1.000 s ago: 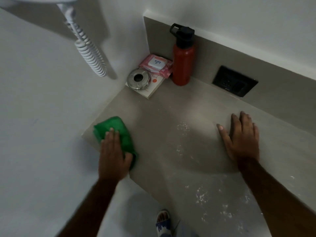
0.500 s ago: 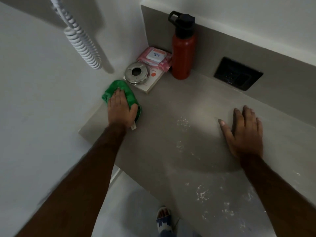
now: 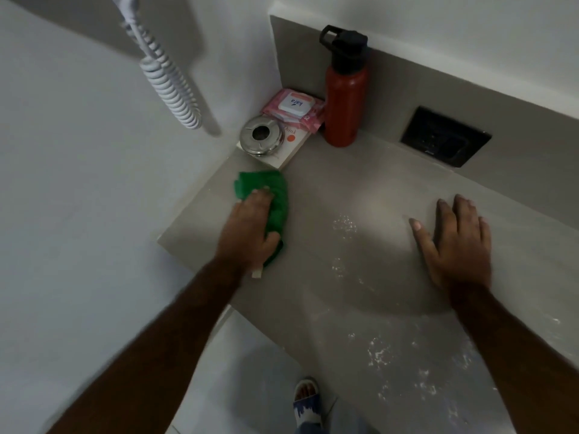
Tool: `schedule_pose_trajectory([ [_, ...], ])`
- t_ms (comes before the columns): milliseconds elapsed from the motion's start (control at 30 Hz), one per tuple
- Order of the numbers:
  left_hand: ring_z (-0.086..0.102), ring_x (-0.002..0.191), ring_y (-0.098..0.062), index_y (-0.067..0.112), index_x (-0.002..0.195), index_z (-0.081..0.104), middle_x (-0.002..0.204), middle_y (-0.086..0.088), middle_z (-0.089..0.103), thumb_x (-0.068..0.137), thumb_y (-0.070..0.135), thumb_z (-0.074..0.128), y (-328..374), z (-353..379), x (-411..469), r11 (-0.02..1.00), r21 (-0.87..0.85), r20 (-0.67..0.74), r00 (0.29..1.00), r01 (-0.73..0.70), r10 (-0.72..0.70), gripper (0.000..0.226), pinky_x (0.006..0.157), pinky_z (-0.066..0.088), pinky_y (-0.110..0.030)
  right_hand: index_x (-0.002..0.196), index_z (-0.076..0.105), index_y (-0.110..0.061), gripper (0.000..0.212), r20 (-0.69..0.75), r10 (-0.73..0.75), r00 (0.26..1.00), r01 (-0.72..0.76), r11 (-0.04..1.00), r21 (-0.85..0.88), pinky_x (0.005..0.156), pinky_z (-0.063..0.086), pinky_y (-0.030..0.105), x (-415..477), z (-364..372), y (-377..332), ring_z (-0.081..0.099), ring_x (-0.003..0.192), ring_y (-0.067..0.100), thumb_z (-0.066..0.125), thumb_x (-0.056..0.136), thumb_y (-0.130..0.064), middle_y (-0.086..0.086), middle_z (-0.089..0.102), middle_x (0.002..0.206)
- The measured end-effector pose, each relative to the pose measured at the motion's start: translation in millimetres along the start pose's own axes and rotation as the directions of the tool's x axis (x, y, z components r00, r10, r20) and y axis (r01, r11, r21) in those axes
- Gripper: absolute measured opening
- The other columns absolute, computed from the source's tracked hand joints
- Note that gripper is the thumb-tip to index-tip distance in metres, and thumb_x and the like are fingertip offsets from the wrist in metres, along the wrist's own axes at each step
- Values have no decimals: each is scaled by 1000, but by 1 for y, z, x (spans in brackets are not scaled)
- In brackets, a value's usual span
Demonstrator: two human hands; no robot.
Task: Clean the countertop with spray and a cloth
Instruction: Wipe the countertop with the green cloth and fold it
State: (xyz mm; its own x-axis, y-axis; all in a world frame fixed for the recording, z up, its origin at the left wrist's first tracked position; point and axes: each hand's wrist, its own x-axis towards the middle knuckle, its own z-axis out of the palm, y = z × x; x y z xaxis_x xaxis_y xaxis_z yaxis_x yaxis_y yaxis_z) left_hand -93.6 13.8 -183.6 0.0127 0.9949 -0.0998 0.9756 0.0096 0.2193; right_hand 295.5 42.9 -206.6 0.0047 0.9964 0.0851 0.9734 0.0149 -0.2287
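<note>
Left hand (image 3: 250, 228) is covering near part of green cloth (image 3: 273, 195); only far part and right edge are showing. Ashtray (image 3: 260, 135) and wipes pack (image 3: 293, 108) are hiding most of book (image 3: 291, 145); cover words are too small to read. Coiled cord (image 3: 170, 89) is running out of top edge. Countertop (image 3: 360, 189) is being cut by right and bottom edges. Both forearms are leaving frame at bottom. Sandalled foot (image 3: 307, 402) is partly hidden at bottom edge.

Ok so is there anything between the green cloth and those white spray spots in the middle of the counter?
Nothing visible. The left hand presses the green cloth near the counter's left end, and bare countertop runs from it to the spray spots. The right hand rests flat beyond them.
</note>
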Motion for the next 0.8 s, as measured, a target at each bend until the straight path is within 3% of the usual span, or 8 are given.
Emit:
schedule_pose_trajectory([
  [133,25,153,-32,5,158,24,164,-18,28,87,44,42,-40,-17,27,975,-3,-30,975,221,-221,83,125,22,-50,156,37,-12,76,-18,-9,1000,9,1000,-2,127,22,55,0,3,0,28,155,33,30,103,-66,19,32,166],
  [233,21,154,-31,5,158,22,166,-16,25,92,40,47,-6,-10,35,942,-61,-39,942,331,-334,79,127,16,-50,155,38,-12,75,-31,-1,1000,0,1000,-7,127,23,54,1,5,3,28,155,33,30,104,-66,19,33,165],
  [333,18,156,-27,9,159,22,166,-12,24,88,43,42,45,5,3,973,-89,-18,977,211,-213,81,128,13,-50,155,39,-11,75,-15,1,1000,-1,1000,8,127,23,55,0,1,-3,28,155,33,31,103,-65,19,32,166],
  [400,20,155,-26,10,158,23,166,-12,26,85,43,43,36,4,-23,990,-70,31,992,122,-120,83,127,17,-49,155,38,-11,75,-9,16,1000,-16,1000,-5,127,22,54,0,-1,-3,27,156,33,32,103,-64,19,31,166],
  [467,27,152,-32,5,156,28,162,-17,31,81,42,46,-3,-3,-41,964,-51,-25,964,263,-264,85,125,23,-49,155,38,-12,75,-10,4,1000,-5,1000,-12,127,22,54,0,-1,-2,27,155,33,31,103,-65,19,31,166],
  [567,32,148,-39,-2,154,30,159,-24,35,80,43,38,-49,-10,-52,855,-38,-105,849,517,-518,87,124,24,-50,155,38,-13,75,-21,3,1000,-3,1000,-16,126,24,54,0,3,0,28,155,33,30,103,-66,19,32,166],
  [667,30,147,-41,-3,155,27,160,-24,32,80,47,26,-35,-2,-19,842,-54,-109,835,537,-540,90,124,19,-51,156,37,-13,74,-26,7,1000,-8,1000,-31,126,24,53,2,7,4,29,155,33,30,103,-65,18,32,166],
  [800,19,154,-33,3,159,18,166,-17,21,85,48,25,-15,0,22,878,-51,-62,876,476,-478,87,127,13,-50,155,37,-15,72,-37,9,999,-10,1000,-27,127,23,53,2,10,5,28,155,32,31,104,-66,17,31,166],
])
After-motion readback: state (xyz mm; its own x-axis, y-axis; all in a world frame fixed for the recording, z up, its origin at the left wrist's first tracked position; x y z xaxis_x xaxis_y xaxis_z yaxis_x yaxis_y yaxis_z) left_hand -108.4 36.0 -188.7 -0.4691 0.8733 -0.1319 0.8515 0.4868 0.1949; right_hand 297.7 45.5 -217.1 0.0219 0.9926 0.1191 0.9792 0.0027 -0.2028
